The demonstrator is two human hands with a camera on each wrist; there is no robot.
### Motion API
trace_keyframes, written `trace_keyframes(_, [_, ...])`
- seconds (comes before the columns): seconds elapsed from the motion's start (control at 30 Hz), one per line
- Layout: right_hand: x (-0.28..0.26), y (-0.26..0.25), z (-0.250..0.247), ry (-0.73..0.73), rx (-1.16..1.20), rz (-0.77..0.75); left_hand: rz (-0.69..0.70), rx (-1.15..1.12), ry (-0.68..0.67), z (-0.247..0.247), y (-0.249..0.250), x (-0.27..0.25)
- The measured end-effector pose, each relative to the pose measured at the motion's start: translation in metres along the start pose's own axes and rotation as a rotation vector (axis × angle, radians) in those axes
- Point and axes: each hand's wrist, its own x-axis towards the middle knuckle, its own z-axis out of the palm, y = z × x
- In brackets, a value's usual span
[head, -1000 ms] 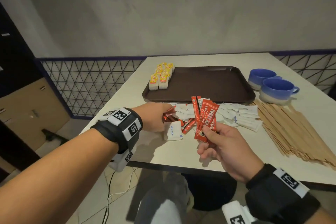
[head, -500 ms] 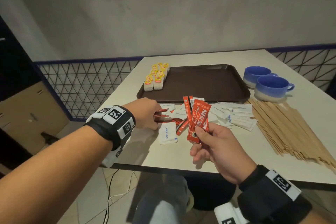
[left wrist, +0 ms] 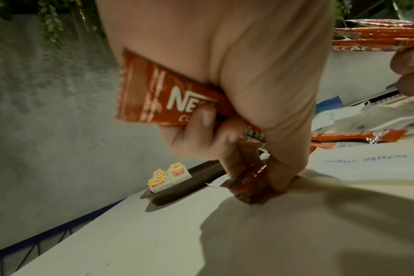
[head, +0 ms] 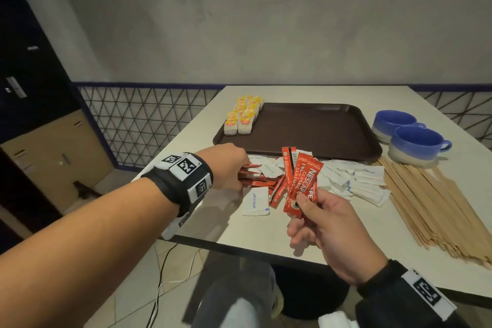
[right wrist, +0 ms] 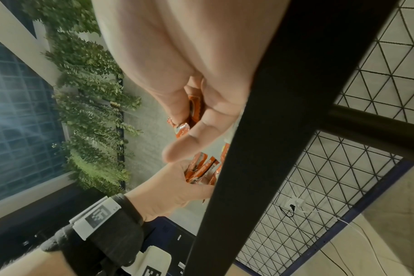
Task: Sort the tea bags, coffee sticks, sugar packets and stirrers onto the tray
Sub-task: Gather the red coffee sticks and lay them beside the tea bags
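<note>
Both hands gripping coffee sticks at the table's near edge.
Right hand (head: 332, 224) pinches a fanned bunch of red coffee sticks (head: 298, 181) between thumb and curled fingers, held above the table (head: 266, 231); left hand (head: 226, 165), at 9 o'clock of it, has fingers curled tight round more sticks — down on the loose pile (head: 266, 184). Sugar packets (head: 354, 181) lie scattered at 12 to 2 o'clock of the right hand, one white packet (head: 255, 201) just beside the pile. Stirrers (head: 436, 208) at 3 o'clock. Brown tray (head: 319, 128) beyond, tea bags (head: 242, 117) in its left corner — two blue mugs (head: 410, 138) to its right.
</note>
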Motion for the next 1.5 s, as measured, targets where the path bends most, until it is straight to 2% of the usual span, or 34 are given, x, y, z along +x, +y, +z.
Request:
trace_keyframes(0.3, [0.000, 0.001, -0.001, 0.011, -0.014, -0.005, 0.084, -0.034, 0.066, -0.002, 0.011, -0.003])
trace_keyframes(0.6, [0.001, 0.002, -0.002, 0.003, -0.002, -0.016, 0.114, -0.116, 0.058, 0.001, 0.021, 0.010])
trace_keyframes(0.73, [0.003, 0.003, -0.002, 0.000, -0.004, -0.013, 0.124, -0.083, -0.006, -0.003, 0.022, 0.012])
trace_keyframes(1.0, [0.004, 0.002, -0.002, 0.001, 0.002, 0.000, 0.148, -0.001, 0.021, -0.002, 0.026, 0.017])
trace_keyframes(1.1, [0.004, 0.002, -0.003, -0.002, 0.010, 0.003, 0.118, -0.009, 0.039, -0.002, 0.027, 0.022])
trace_keyframes(1.3, [0.003, 0.000, -0.003, -0.006, 0.048, 0.025, -0.027, -0.376, 0.106, -0.019, 0.025, 0.029])
trace_keyframes(1.5, [0.005, -0.001, -0.003, 0.008, 0.085, 0.048, -0.163, -1.041, 0.162, -0.045, 0.023, 0.029])
